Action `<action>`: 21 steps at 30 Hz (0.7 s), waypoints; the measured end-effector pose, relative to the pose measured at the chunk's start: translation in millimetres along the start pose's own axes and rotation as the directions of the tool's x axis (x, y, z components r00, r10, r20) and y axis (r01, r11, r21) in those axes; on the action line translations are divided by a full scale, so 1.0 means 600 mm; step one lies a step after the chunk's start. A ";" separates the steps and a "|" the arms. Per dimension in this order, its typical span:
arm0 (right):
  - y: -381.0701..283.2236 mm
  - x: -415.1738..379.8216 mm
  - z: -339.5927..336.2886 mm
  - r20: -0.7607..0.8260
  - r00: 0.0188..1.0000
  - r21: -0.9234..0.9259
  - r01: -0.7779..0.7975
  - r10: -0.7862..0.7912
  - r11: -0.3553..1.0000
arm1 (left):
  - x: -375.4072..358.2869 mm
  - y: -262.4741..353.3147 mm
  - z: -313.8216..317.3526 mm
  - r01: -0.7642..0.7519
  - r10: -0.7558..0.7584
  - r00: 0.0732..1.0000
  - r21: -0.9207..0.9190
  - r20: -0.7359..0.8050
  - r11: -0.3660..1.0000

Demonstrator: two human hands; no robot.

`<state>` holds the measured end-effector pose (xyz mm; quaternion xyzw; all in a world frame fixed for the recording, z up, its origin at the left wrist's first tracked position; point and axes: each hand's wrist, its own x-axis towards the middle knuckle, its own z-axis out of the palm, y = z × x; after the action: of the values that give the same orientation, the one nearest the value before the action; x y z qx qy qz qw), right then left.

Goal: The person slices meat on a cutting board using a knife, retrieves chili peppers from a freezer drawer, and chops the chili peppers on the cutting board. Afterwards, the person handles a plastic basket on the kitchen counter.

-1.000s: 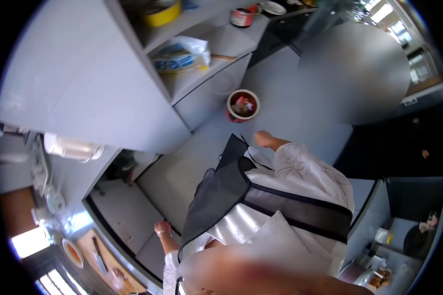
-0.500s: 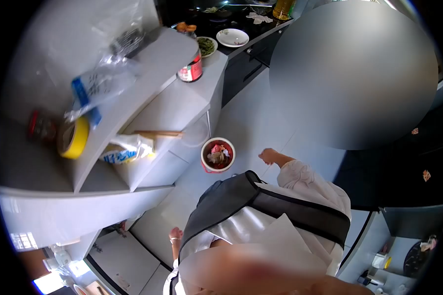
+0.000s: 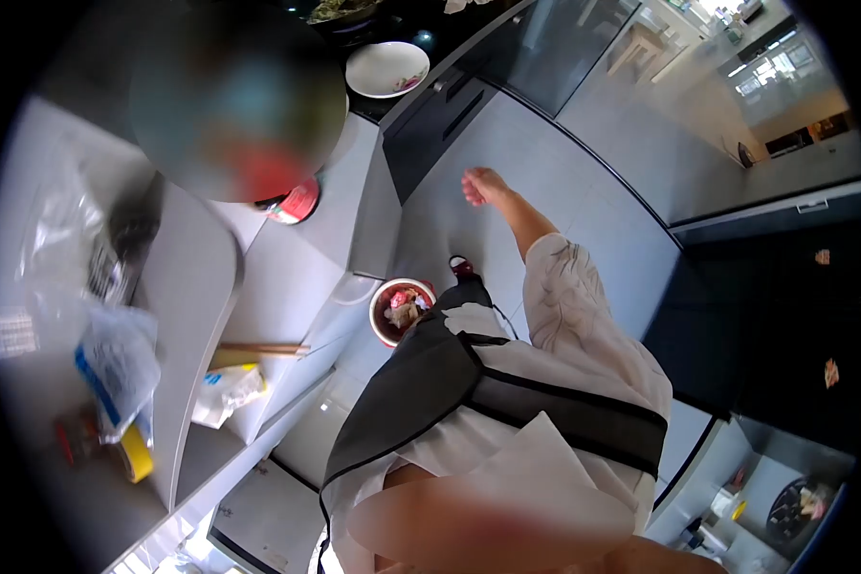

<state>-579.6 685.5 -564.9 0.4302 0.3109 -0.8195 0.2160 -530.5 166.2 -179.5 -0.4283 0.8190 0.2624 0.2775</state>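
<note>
Home kitchen.
You stand by a dark counter with a plate (image 3: 386, 69), grey shelves (image 3: 287, 277) holding food bags (image 3: 225, 387), a scrap bin (image 3: 400, 311) on the floor.

Clothing, seen from above:
- Loose trousers (image 3: 574, 306), pale off-white, with a faint leaf-like print and soft creases; the leg ends above the ankle.
- Top (image 3: 545, 459), same pale off-white cloth, smooth with a slight sheen.
- Apron (image 3: 421, 383), dark grey, edged in darker binding, with a broad grey waistband (image 3: 564, 411) across the middle and thin dark ties (image 3: 502, 320) hanging at the front.
- Foot (image 3: 483, 184) bare.
</note>
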 end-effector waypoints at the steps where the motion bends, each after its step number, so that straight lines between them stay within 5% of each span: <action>1: 0.000 0.016 -0.001 0.008 1.000 0.003 -0.012 0.012 1.000 | -0.008 0.008 0.010 -0.002 0.002 1.000 0.002 -0.006 1.000; 4: -0.030 0.097 0.011 0.016 0.995 0.162 0.098 -0.102 0.982 | -0.043 -0.002 0.037 0.031 -0.032 0.998 -0.020 -0.057 0.999; 10: -0.041 0.185 0.068 -0.104 0.988 0.489 -0.046 0.111 0.871 | -0.140 -0.077 0.092 0.170 -0.187 0.967 -0.109 -0.170 0.979; 16: 0.006 0.203 0.078 0.010 0.993 0.594 -0.099 0.116 0.798 | -0.182 -0.114 0.141 0.241 -0.280 0.934 -0.185 -0.221 0.953; 21: 0.036 0.180 0.056 0.171 0.982 0.691 -0.062 -0.078 0.720 | -0.183 -0.130 0.170 0.262 -0.309 0.922 -0.213 -0.234 0.941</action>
<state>-643.2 637.4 -648.2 0.3992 -0.0381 -0.9138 0.0641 -388.4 256.8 -191.9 -0.5974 0.7506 0.2313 0.1618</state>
